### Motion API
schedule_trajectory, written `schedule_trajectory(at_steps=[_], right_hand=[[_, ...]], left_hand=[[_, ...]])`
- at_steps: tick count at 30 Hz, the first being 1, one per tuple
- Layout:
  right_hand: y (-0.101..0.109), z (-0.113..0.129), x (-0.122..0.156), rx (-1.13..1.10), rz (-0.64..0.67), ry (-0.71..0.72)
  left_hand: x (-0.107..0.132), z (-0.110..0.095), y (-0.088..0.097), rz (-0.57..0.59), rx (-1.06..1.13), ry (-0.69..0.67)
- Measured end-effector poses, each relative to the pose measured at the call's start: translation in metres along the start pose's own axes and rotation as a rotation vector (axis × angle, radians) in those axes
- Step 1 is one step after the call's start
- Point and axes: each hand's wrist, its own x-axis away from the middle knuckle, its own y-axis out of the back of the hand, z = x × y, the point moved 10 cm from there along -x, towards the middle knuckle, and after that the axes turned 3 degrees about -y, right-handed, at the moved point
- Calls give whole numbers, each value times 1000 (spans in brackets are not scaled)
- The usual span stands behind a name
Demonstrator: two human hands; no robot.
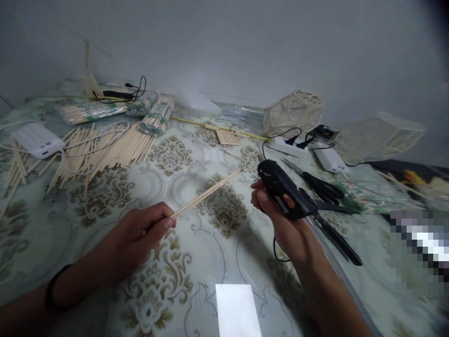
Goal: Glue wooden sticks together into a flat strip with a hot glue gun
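My left hand (149, 234) pinches the near end of a pair of thin wooden sticks (206, 193) lying side by side. The sticks point away to the right, above the flowered tablecloth (196, 262). Wrapped round a black corded hot glue gun (286, 192) is my right hand (271, 210). The gun's front end is close to the far tips of the sticks, with a small gap between. Part of my right fingers is hidden behind the gun. A white rectangular card (237, 309) lies on the cloth at the near edge.
Loose wooden sticks (112, 150) and wrapped bundles (156, 116) cover the back left, beside a white power bank (38, 139). A small slatted stick panel (227, 137) lies mid-table. At right are stick frames (294, 112), a power strip (287, 146), scissors (321, 186) and black-handled pliers (338, 238).
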Motion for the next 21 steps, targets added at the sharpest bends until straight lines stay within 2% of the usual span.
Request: schedule_trajectory(at_steps=[4, 9, 16, 21], right_hand=[[6, -11, -7, -287, -105, -70], [1, -19, -12, -535, -137, -137], [-6, -13, -9, -701, -106, -159], [-8, -8, -8, -760, -86, -175]], left_hand=[[-3, -6, -1, 19, -89, -31], [-3, -2, -3, 61, -60, 14], [-2, 4, -5, 98, 14, 88], [-1, 13, -6, 86, 82, 80]])
